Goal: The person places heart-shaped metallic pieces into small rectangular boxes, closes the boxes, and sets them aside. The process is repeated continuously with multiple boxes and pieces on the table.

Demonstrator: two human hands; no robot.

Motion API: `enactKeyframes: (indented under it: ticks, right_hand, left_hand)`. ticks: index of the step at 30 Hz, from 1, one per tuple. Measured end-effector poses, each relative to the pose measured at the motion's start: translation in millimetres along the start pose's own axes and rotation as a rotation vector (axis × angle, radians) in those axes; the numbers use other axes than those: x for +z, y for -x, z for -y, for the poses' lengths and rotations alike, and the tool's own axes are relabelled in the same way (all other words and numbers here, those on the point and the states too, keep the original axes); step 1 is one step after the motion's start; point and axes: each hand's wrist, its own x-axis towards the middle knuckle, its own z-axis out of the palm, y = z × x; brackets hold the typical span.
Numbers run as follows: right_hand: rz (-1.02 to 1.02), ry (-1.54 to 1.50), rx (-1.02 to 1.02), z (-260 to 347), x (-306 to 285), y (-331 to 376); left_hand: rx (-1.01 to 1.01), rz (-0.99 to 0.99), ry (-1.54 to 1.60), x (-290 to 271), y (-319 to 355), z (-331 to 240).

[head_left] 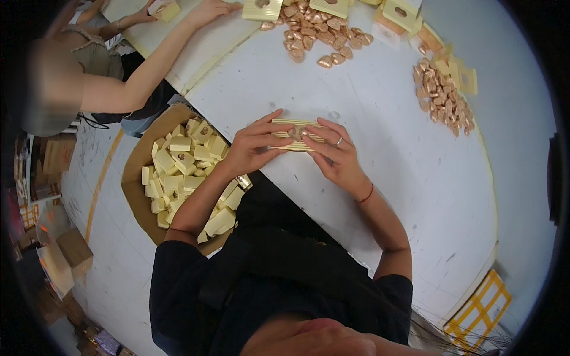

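Observation:
Both my hands are on a small pale-yellow box with gold stripes, just over the white table near its front edge. At its left end, my left hand has its fingers laid over the top and thumb along the near side. My right hand, with a ring on one finger, grips the right end the same way. Between my fingertips, shiny rose-gold foil-wrapped pieces show in the middle of the box. The fingers partly cover them, so their exact number cannot be told.
A cardboard carton full of pale-yellow boxes stands below the table edge on my left. Rose-gold foil-wrapped hearts lie in a far pile and a right pile, with yellow boxes nearby. A co-worker's arm reaches over the table, far left.

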Motion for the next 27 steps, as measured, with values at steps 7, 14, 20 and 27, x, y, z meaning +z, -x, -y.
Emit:
enactKeyframes:
  ticks: [7,14,20,27]
  right_hand:
    - [0.076,-0.002,0.000,-1,-9,2]
    - [0.080,0.061,-0.016,1,-9,7]
    - [0.068,0.314,-0.066,6,-10,7]
    - [0.069,0.256,-0.082,8,-11,9]
  left_hand:
    - [-0.072,0.040,0.056,-12,4,-4]
    - [0.002,0.048,-0.055,-15,5,-5]
    - [0.238,0.018,-0.373,-17,4,-9]
    - [0.269,-0.005,-0.392,-7,7,-4]
